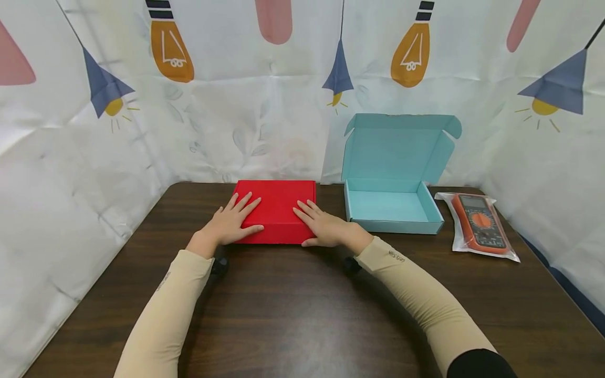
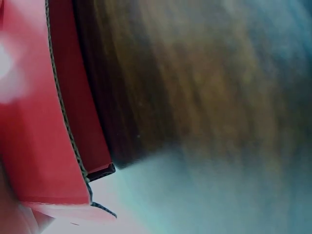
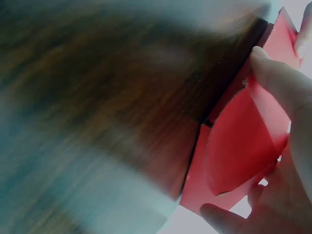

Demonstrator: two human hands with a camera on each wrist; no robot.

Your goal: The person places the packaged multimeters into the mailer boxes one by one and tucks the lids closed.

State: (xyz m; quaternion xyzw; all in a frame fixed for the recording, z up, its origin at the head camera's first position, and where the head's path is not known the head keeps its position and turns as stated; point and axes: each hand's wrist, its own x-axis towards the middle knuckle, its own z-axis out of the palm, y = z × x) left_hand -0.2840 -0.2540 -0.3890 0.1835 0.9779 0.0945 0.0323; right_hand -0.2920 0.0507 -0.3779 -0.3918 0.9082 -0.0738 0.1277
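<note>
A red cardboard box [image 1: 279, 202] sits near the far edge of the table, in front of the curtain. On its left part rests my left hand [image 1: 231, 223], fingers spread and straight over the lid. My right hand [image 1: 326, 227] touches the right part, fingers spread over the lid and thumb low by the front corner. Up close in the right wrist view, a curved red flap [image 3: 248, 141] stands out between the thumb and the other fingers. In the left wrist view, the lid's front panel [image 2: 39, 122] stands slightly apart from the box wall behind its cut edge.
Right of the red box stands a light blue box [image 1: 392, 226], its lid raised. Farther right lies an orange multimeter [image 1: 482, 220] in a clear plastic bag. A printed white curtain [image 1: 283, 105] surrounds the dark wooden table [image 1: 293, 315] at the back and sides.
</note>
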